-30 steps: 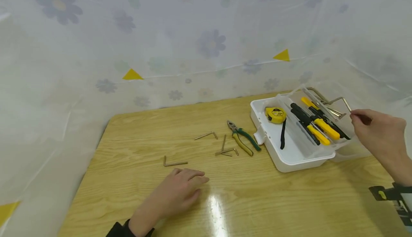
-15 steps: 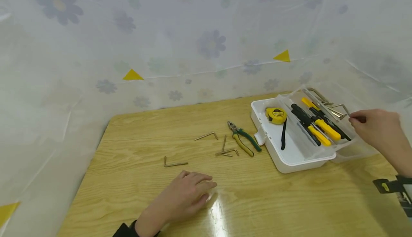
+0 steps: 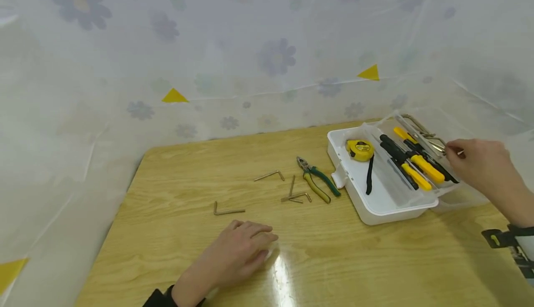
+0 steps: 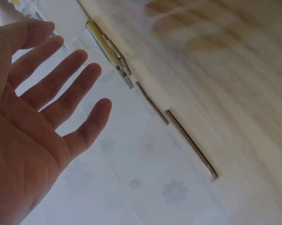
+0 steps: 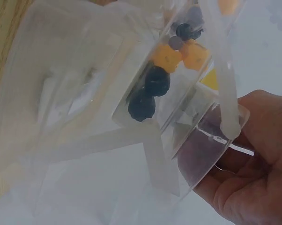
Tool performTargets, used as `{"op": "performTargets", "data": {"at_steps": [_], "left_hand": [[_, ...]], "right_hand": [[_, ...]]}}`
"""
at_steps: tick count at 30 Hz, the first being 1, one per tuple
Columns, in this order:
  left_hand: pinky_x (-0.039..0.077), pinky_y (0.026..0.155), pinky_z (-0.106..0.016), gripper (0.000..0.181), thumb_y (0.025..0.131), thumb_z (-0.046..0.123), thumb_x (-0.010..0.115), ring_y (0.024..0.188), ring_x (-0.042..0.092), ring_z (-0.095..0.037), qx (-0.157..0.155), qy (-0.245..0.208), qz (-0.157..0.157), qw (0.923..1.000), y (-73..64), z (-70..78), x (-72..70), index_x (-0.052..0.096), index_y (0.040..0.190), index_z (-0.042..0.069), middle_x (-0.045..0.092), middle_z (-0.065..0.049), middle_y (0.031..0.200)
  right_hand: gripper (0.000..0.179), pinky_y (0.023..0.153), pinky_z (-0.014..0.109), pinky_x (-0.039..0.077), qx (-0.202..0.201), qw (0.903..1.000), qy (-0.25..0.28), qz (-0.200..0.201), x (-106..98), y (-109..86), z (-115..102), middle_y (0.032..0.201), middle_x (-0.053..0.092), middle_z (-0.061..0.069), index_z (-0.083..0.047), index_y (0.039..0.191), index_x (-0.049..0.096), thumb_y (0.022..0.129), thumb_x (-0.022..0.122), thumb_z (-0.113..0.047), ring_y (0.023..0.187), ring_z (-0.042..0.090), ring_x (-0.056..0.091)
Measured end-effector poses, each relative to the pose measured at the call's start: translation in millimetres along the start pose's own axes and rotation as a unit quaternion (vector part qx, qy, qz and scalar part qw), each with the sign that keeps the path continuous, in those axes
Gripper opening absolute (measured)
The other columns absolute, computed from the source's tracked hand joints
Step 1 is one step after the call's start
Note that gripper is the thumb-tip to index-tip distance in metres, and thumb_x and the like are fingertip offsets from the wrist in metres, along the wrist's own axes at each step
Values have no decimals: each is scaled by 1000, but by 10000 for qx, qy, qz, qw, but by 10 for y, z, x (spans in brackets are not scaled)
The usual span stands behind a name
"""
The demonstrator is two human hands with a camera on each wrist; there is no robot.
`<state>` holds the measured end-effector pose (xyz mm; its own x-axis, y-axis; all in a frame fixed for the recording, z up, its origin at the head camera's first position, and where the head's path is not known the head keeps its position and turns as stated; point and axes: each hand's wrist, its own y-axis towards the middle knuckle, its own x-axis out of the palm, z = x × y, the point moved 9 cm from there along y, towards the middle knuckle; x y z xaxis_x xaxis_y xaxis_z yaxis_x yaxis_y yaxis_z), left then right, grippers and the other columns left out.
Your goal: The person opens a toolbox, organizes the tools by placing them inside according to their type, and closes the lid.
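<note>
My right hand (image 3: 479, 163) is at the far right compartment of the tool box tray, thumb and fingers pinching the end of a hex key (image 3: 439, 139), mostly hidden by the hand and other keys. In the right wrist view its curled fingers (image 5: 234, 164) show partly through the clear tray wall. Other bent hex keys (image 3: 415, 122) lie in that compartment. My left hand (image 3: 238, 251) hovers low over or rests on the table, fingers loosely spread and holding nothing; its palm (image 4: 28, 150) shows in the left wrist view. Beyond it lie several hex keys (image 3: 229, 212).
Green-and-yellow pliers (image 3: 319, 179) lie left of the white tool box (image 3: 371, 216). The box holds a yellow tape measure (image 3: 360, 150) with a black strap. Screwdrivers (image 3: 421, 163) with black and yellow handles fill the clear tray. A flowered sheet (image 3: 267, 66) hangs behind the table.
My right hand has moved left and lowered the hex key into the tray's far compartment. My left hand has shifted slightly to the right and nearer.
</note>
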<state>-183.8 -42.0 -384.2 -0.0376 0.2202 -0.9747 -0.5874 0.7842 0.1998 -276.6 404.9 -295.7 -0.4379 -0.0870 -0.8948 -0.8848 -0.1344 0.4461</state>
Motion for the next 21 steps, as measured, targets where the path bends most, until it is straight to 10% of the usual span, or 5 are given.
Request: {"op": "performTargets", "data": {"at_steps": [10,15,21], "left_hand": [[55,96,-45,32,98,29,67,122,65,-15,-77,-71,57,9999,-38,-39,-15,69,130,24,69,3,134],[57,89,-44,34,92,25,74,117,68,-16,-140,93,515,9985,-139,-149,-91,71,126,22,71,1,129],[57,84,-43,36,88,21,79,112,69,-19,-447,266,870,9948,-298,-339,-206,72,123,20,72,-1,126]], "right_hand": [[18,40,47,43,110,9985,91,527,-122,-38,-150,82,67,37,16,104,67,95,62,2,47,33,53],[18,60,64,50,-189,9903,570,1251,-143,-81,-584,96,71,34,10,106,71,91,66,1,78,50,63],[21,71,56,56,-1112,9774,1056,1453,20,-109,-1288,97,75,23,5,104,74,85,71,1,89,43,67]]}}
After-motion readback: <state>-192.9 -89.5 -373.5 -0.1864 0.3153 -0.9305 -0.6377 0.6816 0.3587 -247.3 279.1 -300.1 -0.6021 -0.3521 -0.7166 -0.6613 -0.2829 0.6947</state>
